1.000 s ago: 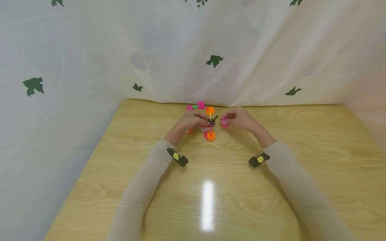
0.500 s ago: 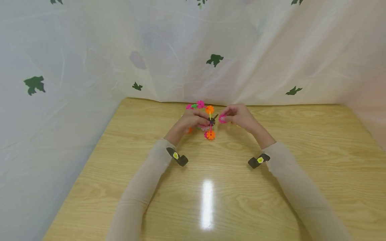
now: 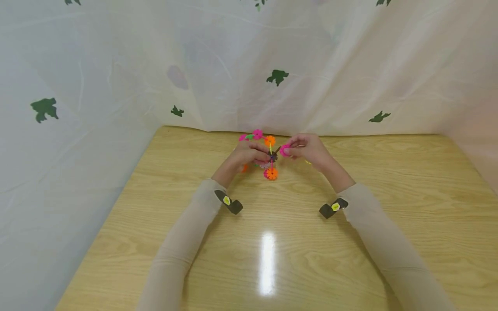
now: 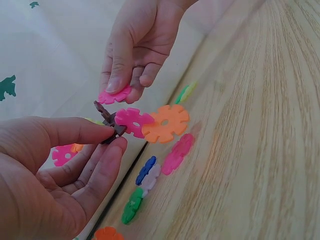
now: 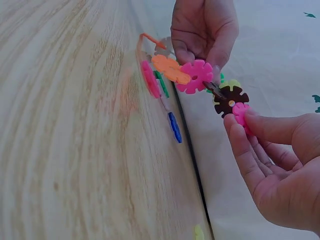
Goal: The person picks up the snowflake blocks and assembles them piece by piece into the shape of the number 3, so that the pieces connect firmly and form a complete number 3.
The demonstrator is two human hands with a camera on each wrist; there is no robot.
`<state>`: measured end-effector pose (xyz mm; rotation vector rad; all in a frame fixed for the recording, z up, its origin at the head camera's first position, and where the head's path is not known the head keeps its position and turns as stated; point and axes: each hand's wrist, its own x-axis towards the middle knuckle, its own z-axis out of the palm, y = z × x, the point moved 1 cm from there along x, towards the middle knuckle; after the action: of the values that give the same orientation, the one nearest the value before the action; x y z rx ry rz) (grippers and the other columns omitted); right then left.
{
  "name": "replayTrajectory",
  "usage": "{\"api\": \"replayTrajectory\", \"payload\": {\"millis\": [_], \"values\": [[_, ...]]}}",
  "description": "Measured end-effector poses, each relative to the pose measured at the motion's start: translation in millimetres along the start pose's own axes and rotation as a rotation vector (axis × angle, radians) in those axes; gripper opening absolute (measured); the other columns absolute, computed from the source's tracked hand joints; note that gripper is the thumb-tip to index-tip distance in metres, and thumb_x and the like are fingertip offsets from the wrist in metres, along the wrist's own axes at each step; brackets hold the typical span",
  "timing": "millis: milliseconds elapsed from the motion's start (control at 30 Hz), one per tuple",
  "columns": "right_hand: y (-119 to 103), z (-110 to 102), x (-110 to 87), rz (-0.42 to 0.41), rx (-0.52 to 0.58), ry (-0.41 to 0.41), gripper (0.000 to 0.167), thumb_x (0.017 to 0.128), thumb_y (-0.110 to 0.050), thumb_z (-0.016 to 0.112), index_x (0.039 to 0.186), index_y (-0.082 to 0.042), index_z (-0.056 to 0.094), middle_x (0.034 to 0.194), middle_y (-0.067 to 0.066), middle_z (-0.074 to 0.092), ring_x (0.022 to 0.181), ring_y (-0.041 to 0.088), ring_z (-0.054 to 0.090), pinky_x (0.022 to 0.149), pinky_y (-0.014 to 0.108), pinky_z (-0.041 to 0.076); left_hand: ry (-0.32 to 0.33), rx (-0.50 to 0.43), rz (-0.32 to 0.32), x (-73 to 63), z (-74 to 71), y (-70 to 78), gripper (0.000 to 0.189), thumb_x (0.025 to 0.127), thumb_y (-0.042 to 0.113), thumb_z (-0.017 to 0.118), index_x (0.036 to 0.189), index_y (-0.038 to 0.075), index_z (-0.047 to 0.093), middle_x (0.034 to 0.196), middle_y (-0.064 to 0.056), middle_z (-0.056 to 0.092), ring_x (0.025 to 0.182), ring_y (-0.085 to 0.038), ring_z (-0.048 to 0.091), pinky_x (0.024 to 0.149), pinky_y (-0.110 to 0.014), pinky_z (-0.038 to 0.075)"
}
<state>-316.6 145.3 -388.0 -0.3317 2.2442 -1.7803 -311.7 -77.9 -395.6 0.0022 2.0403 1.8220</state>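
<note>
My left hand (image 3: 249, 156) pinches a dark brown piece (image 4: 113, 131) of a chain of notched plastic snowflake discs. A second dark brown disc (image 5: 231, 101) stands up at an angle from that piece. Between thumb and fingertips, my right hand (image 3: 309, 152) holds a loose pink snowflake disc (image 5: 241, 116). Its edge overlaps the upright brown disc in the right wrist view; whether they are joined, I cannot tell. Below the brown pieces hang a pink disc (image 4: 134, 122) and an orange disc (image 4: 166, 124). My left fingers hide part of the chain.
Pink (image 4: 178, 154), blue (image 4: 145, 170), pale lilac (image 4: 151, 181) and green (image 4: 132, 205) discs are close to the wooden table (image 3: 249, 250). A yellow piece (image 3: 308, 162) lies under my right hand. A white curtain (image 3: 233, 77) borders the table's far edge.
My right hand has moved slightly left and away from me, bringing the pink disc up to the brown disc's tip. My left hand and the chain have barely moved.
</note>
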Motion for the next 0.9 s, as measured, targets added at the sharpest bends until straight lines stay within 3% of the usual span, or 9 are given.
{"api": "replayTrajectory", "payload": {"millis": [200,433,900], "values": [[0.8,-0.7,-1.2,-0.019,0.088,0.038,0.020,0.094,-0.002,0.071,0.108,0.008,0.063,0.085,-0.007,0.074,0.077,0.010,0.071,0.076,0.036,0.065,0.007,0.002,-0.002,-0.6,-0.2,-0.1,0.028,0.087,-0.003,0.074,0.114,-0.011,0.069,0.077,-0.002,0.071,0.063,-0.010,0.069,0.070,-0.027,0.064],[-1.1,-1.7,-1.5,-0.013,0.098,0.098,0.025,0.094,-0.004,0.071,0.114,0.010,0.064,0.085,-0.007,0.072,0.076,0.011,0.072,0.078,0.038,0.065,0.003,0.011,0.000,-1.1,0.9,-0.2,0.028,0.087,-0.003,0.074,0.114,-0.011,0.069,0.078,-0.001,0.071,0.065,-0.009,0.069,0.069,-0.026,0.063],[0.3,0.1,-0.9,-0.017,0.106,0.109,0.024,0.094,-0.004,0.071,0.113,0.010,0.064,0.085,-0.007,0.073,0.077,0.013,0.072,0.077,0.039,0.065,-0.015,-0.004,-0.007,1.4,2.7,-2.4,0.026,0.088,-0.004,0.074,0.113,-0.010,0.069,0.083,-0.007,0.073,0.065,-0.012,0.071,0.073,-0.032,0.065]]}}
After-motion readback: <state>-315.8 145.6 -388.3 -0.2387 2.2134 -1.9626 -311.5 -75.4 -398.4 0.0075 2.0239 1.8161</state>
